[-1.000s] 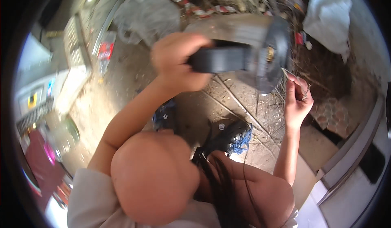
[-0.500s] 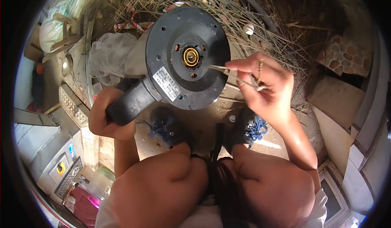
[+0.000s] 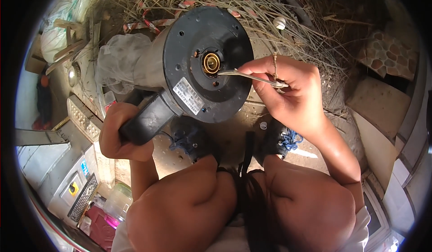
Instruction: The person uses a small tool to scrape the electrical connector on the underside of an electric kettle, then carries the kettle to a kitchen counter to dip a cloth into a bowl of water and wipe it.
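My left hand (image 3: 118,132) grips the black handle of an electric kettle (image 3: 234,92), which is tipped on its side so the round black underside faces me. At the centre of that underside are brass-coloured contact rings (image 3: 211,64), with small holes around them and a white label below. My right hand (image 3: 294,92) pinches a dry, forked twig (image 3: 254,76) between thumb and fingers. The twig's tip lies at the lower right edge of the ring socket; whether it touches the rings I cannot tell. The kettle's body is partly hidden behind its base.
Dry sticks (image 3: 252,15) with litter are heaped beyond the kettle. White netting (image 3: 121,60) lies at the left, near a grey appliance panel (image 3: 74,186) and a clear container (image 3: 118,200). Tiles and boards (image 3: 375,105) stand at the right. My shoes (image 3: 191,137) are below the kettle.
The twig's tip has moved left from the outer part of the underside to the edge of the ring socket. The kettle has barely shifted in my left hand.
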A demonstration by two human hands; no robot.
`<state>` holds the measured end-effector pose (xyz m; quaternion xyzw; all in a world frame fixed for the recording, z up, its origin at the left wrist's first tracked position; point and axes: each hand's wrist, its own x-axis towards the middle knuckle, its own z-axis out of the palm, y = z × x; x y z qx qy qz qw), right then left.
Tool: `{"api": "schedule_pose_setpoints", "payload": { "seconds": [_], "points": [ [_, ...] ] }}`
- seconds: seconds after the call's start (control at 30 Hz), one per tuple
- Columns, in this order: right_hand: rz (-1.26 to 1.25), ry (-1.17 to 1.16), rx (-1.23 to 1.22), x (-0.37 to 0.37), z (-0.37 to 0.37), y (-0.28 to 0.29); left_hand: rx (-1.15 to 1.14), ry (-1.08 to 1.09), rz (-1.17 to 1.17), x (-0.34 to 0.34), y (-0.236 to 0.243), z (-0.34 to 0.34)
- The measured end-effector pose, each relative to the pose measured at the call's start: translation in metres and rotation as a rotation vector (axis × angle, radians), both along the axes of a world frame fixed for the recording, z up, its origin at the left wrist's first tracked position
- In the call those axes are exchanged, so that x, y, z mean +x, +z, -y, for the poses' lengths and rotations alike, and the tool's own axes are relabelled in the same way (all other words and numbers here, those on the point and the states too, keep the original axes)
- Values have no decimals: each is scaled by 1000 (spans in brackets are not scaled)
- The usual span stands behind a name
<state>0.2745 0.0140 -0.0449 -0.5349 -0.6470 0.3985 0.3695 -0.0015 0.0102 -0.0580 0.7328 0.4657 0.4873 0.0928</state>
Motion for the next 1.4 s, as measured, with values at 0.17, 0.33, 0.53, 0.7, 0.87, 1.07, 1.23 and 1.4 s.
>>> {"api": "schedule_pose_setpoints", "payload": {
  "seconds": [0.17,0.33,0.53,0.7,0.87,1.07,1.23,1.4],
  "points": [
    [195,53,47,-3,-6,6,21,13,-8,3,-2,-1],
    [297,124,190,4,-11,2,-26,9,-28,5,-1,-2],
    [344,276,425,22,-17,-15,-35,-12,13,9,-4,-3],
    [351,294,534,31,-19,-28,-67,-52,-6,11,-2,-3],
    [301,276,676,39,-24,-53,-130,-54,-20,19,-5,-6],
    [378,263,672,45,-32,-70,-244,34,4,26,-12,-6],
    [214,203,597,33,-31,-71,-211,80,-69,30,-5,-9],
    [177,212,588,36,-32,-72,-132,82,-81,28,-11,-8]
  ]
}}
